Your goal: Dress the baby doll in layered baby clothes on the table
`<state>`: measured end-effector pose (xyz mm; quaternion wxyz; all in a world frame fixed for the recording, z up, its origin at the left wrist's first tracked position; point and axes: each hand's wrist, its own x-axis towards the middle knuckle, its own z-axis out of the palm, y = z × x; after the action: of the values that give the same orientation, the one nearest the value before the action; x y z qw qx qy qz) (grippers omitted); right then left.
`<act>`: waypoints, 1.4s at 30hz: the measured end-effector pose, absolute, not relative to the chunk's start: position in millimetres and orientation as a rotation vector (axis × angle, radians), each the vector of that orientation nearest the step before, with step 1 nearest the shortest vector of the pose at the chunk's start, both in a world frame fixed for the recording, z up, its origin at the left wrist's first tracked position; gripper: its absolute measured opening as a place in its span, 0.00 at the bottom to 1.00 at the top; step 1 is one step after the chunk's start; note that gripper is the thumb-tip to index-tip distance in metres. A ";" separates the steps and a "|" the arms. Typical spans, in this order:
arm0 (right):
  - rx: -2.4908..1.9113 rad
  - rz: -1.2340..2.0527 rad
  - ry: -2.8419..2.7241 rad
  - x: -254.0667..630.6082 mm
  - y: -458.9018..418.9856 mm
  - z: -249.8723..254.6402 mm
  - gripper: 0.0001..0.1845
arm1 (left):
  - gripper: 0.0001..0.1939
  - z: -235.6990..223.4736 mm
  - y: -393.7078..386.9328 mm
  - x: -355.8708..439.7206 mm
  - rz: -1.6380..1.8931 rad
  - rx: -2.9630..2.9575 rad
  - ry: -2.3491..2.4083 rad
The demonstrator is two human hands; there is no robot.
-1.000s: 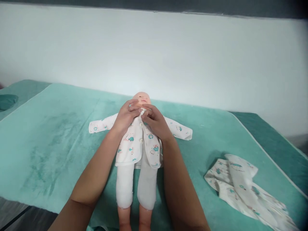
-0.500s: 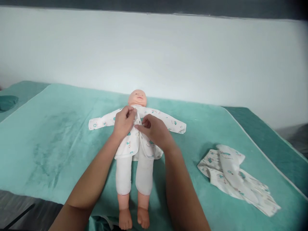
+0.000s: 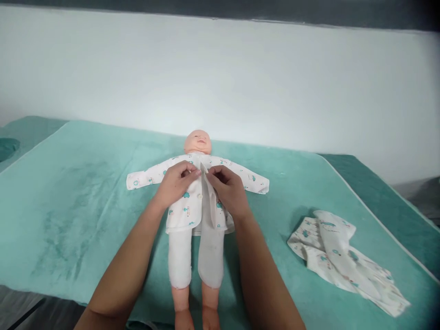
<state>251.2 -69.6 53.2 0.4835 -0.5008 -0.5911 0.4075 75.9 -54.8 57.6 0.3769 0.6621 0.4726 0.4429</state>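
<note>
Across the scene, soft pale-green fabric cover: spread flat beneath the doll.
Bare left hand: thumb and forefinger pinched together at the button-side front edge.
White printed cloth jacket: worn, sleeves spread, front parted; a small round pale button shows below the left fingertips.
Bald pink doll with padded white legs: face up, centre.
Bare right hand: fingers gripping the jacket's opposite edge, its flap lifted.
Crumpled white printed cloth garment: far right, well apart.
</note>
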 end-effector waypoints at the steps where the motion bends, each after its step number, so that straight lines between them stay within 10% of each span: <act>1: -1.198 0.969 -1.434 249.1 -69.9 52.6 0.09 | 0.13 57.3 -54.9 76.8 1.133 1.702 1.205; 42: -0.942 1.012 -1.479 251.3 -62.8 42.9 0.03 | 0.10 59.6 -54.2 73.8 1.134 1.454 1.122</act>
<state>251.3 -62.8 42.9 0.5300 -0.3946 -0.6195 0.4237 73.8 -54.2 59.6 0.4722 0.5938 0.4582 0.4630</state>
